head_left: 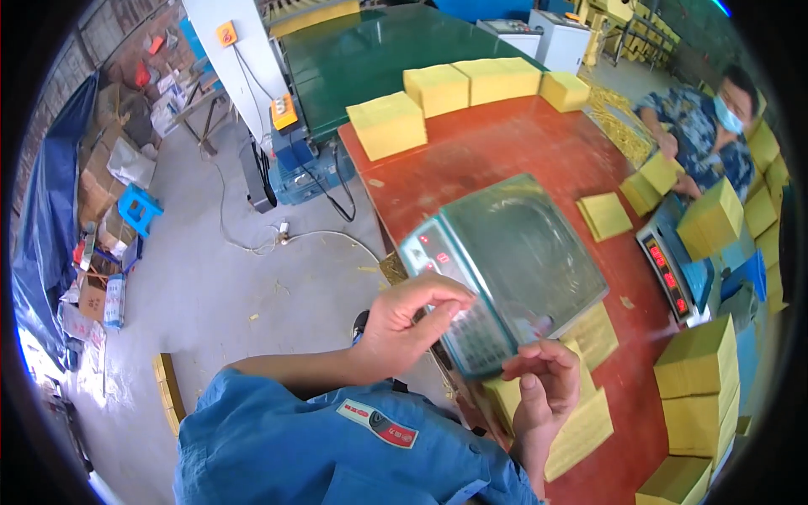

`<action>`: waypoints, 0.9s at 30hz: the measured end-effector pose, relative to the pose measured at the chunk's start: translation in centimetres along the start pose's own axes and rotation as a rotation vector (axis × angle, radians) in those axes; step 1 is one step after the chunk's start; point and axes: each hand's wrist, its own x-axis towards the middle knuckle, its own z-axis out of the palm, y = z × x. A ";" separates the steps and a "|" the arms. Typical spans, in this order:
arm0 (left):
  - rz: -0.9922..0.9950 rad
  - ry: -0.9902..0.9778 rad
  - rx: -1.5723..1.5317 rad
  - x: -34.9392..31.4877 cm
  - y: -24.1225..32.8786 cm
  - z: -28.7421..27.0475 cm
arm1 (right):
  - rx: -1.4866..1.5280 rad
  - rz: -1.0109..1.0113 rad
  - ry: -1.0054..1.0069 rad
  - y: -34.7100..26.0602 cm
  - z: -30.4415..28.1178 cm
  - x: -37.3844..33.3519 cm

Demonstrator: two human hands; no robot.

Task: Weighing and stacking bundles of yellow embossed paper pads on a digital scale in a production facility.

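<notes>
My left hand [412, 324] hovers over the keypad edge of a digital scale [530, 252], thumb and fingertips pinched together. Whatever lies in that pinch, if anything, is too small to make out. My right hand [547, 383] is palm up at the scale's near corner, its fingers curled but apart from the thumb, with nothing visible held. The scale has a broad grey-green weighing plate with no stack on it and a pale panel with red lit digits. Yellow paper sheets [581, 433] lie beside and partly beneath my right hand on the red tabletop [635, 370].
Yellow paper stacks [387, 126] line the table's far edge beside a green table [396, 59]. A smaller yellow pile [604, 216] sits right of the scale. At right, a co-worker [707, 135] handles yellow stacks near a second scale [665, 273]. A blue stool [139, 209] stands left.
</notes>
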 end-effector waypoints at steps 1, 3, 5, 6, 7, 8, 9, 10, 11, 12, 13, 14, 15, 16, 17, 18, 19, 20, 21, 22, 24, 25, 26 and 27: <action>0.021 0.036 0.046 1.1 -0.6 -3.0 | 0.049 0.022 -0.005 1.5 2.5 1.4; 0.092 0.089 0.141 3.7 -2.6 -9.4 | 0.053 0.030 -0.048 4.8 7.3 5.1; 0.088 0.101 0.194 7.3 -4.1 -15.6 | 0.094 0.056 -0.097 8.5 12.4 9.4; 0.095 0.126 0.247 9.4 -4.8 -18.3 | 0.114 0.089 -0.095 10.3 14.9 11.7; 0.081 0.118 0.236 11.6 -5.3 -20.7 | 0.096 0.098 -0.091 12.2 17.5 14.1; 0.080 0.146 0.326 13.8 -5.7 -22.9 | 0.086 0.147 -0.089 13.7 19.9 16.5; 0.083 0.161 0.409 16.5 -6.3 -24.9 | 0.070 0.190 -0.074 15.2 21.7 19.1; 0.071 0.143 0.399 19.0 -7.0 -26.8 | 0.064 0.196 -0.051 17.0 22.9 21.5; 0.110 0.134 0.533 21.6 -8.2 -28.5 | 0.021 0.165 -0.028 18.9 23.7 23.8; 0.162 0.130 0.673 24.4 -9.2 -30.0 | -0.017 0.128 -0.013 20.6 24.5 26.3; 0.164 0.116 0.673 26.9 -10.2 -31.6 | -0.015 0.125 0.000 22.2 25.4 28.7; 0.222 0.074 0.820 29.0 -11.0 -33.1 | -0.132 0.053 0.047 23.5 26.1 30.7; 0.283 0.032 0.966 30.9 -11.9 -34.4 | -0.250 -0.019 0.093 24.7 26.8 32.8; 0.285 0.024 0.964 32.8 -13.2 -35.4 | -0.250 -0.019 0.102 26.1 27.4 35.2; 0.305 0.013 1.076 34.3 -14.5 -35.6 | -0.384 -0.101 0.188 27.1 27.7 37.2; 0.328 0.003 1.188 35.4 -15.7 -35.7 | -0.519 -0.183 0.272 27.9 28.0 39.0; 0.222 -0.075 1.284 36.1 -17.4 -35.5 | -0.529 -0.177 0.288 29.2 27.6 40.5; 0.218 -0.095 1.265 36.6 -18.4 -35.1 | -0.559 -0.019 0.302 30.3 27.0 41.7; 0.155 -0.127 1.241 36.9 -19.3 -34.4 | -0.585 0.138 0.320 31.1 26.1 42.3; 0.078 -0.151 1.238 36.7 -19.3 -34.8 | -0.584 0.156 0.325 31.3 26.5 42.3; 0.024 -0.212 1.290 36.0 -19.0 -35.1 | -0.549 0.181 0.257 31.3 26.6 41.6; 0.010 -0.212 1.277 35.0 -18.3 -35.2 | -0.545 0.200 0.269 31.2 26.8 40.5; -0.003 -0.218 1.259 34.1 -17.9 -34.8 | -0.573 0.176 0.275 31.1 26.6 39.2; -0.011 -0.247 1.252 32.8 -17.2 -34.3 | -0.601 0.153 0.284 30.8 26.3 37.6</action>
